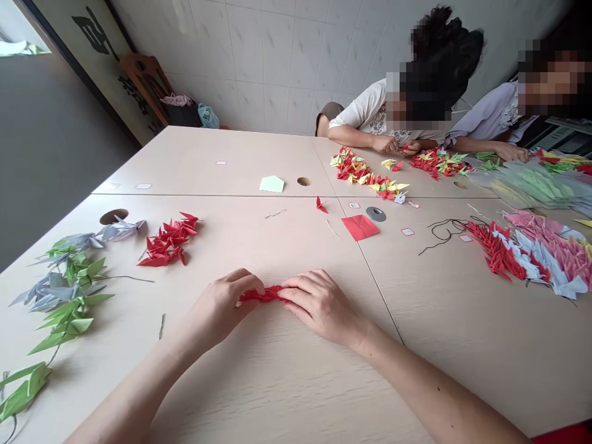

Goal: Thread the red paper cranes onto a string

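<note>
My left hand point(226, 305) and my right hand point(319, 306) rest on the pale wood-grain table point(277, 376), pinching a tight red bunch of folded paper cranes point(261, 295) between them. The fingers of both hands hide much of the bunch. Up and left of my left hand lies a loose heap of red origami cranes point(167, 242). Strung grey and green paper cranes point(65, 290) stretch along the left side. A flat red paper square point(360, 227) lies ahead of my right hand.
Across the table, two seated people point(370, 117) work with their hands among multicoloured cranes point(365, 172). Long strings of pink, red and grey cranes point(531, 253) lie at right, near loose black thread point(439, 234). A pale green paper piece point(271, 184) and a tape roll point(375, 214) also lie there.
</note>
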Demonstrator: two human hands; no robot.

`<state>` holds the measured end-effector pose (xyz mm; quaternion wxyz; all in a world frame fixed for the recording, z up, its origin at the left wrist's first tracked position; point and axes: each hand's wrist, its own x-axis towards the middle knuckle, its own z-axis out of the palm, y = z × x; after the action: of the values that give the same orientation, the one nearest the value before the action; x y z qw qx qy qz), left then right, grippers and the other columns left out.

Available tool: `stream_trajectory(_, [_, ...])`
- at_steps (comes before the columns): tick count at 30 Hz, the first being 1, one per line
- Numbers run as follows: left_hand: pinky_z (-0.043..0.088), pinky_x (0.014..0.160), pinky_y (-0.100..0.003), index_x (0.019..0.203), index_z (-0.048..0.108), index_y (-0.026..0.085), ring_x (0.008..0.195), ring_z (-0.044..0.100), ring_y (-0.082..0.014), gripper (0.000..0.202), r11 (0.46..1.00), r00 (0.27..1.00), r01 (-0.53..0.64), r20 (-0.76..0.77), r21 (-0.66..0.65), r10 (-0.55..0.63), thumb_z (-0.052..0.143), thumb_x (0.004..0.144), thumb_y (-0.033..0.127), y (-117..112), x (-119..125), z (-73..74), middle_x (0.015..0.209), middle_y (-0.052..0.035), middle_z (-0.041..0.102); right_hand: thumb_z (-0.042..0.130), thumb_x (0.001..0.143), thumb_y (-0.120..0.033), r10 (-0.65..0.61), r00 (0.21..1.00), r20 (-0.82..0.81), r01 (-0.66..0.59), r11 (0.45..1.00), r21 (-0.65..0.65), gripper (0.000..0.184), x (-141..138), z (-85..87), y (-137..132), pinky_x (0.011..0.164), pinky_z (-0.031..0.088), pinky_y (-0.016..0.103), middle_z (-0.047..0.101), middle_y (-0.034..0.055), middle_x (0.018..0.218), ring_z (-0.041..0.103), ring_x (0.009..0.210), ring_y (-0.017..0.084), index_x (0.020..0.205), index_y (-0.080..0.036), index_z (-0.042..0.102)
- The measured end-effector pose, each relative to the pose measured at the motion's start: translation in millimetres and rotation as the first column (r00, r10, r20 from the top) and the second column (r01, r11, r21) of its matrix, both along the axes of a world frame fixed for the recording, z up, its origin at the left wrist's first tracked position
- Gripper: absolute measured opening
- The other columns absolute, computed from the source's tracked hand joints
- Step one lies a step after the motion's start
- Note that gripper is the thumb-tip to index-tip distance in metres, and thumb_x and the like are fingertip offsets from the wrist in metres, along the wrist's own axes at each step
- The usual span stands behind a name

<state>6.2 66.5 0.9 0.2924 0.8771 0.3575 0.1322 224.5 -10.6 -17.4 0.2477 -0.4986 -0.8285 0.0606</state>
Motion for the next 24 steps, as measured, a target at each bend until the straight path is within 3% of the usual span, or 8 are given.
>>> stream_trajectory(5, [0.043, 0.059, -0.023, 0.079, 0.063, 0.023, 0.065, 0.059, -0.0112, 0.014, 0.996, 1.0, -0.013, -0.01, 0.092, 0.014, 0.051, 0.087, 0.023, -1.3, 2.9, 1.0, 0.086, 0.001, 0.065, 0.05, 0.095, -0.018, -0.012, 1.0, 0.009, 0.011, 0.999, 0.04, 0.024, -2.5, -6.1, -0.5, 0.082, 0.046, 0.034, 0.071, 0.0035, 0.106, 0.062, 0.093, 0.017, 0.111, -0.024, 0.067])
stream_trajectory(10, [0.043, 0.061, -0.023, 0.078, 0.064, 0.022, 0.068, 0.06, -0.012, 0.018, 0.987, 0.998, 0.028, -0.054, 0.161, -0.019, 0.049, 0.086, 0.016, 0.5, 2.1, -0.7, 0.088, 0.0003, 0.067, 0.051, 0.094, -0.013, 0.027, 0.997, -0.068, -0.018, 0.993, 0.121, 0.027, -6.4, -14.1, -1.4, 0.096, 0.047, 0.037, 0.07, 0.0044, 0.114, 0.061, 0.111, 0.019, 0.115, -0.021, 0.066])
stream_trajectory(17, [0.047, 0.08, -0.031, 0.091, 0.069, 0.026, 0.089, 0.063, -0.0183, 0.011, 0.973, 0.99, 0.135, -0.069, 0.185, -0.124, 0.063, 0.084, 0.033, 5.4, -2.8, -2.2, 0.102, -0.0002, 0.07, 0.056, 0.093, -0.02, 0.025, 0.967, -0.252, -0.03, 0.999, -0.017, 0.024, -5.0, -26.0, 2.6, 0.104, 0.047, 0.037, 0.068, 0.0027, 0.12, 0.058, 0.119, 0.018, 0.114, -0.023, 0.067])
stream_trajectory(24, [0.047, 0.075, -0.029, 0.084, 0.068, 0.024, 0.081, 0.063, -0.0159, 0.013, 0.978, 0.992, 0.119, -0.053, 0.171, -0.111, 0.057, 0.089, 0.029, 7.3, -0.8, -7.3, 0.096, 0.0012, 0.071, 0.057, 0.091, -0.015, 0.042, 0.937, -0.347, -0.074, 0.994, -0.08, 0.02, -2.6, -22.5, 8.8, 0.103, 0.048, 0.037, 0.07, 0.0014, 0.115, 0.058, 0.119, 0.018, 0.105, -0.024, 0.068])
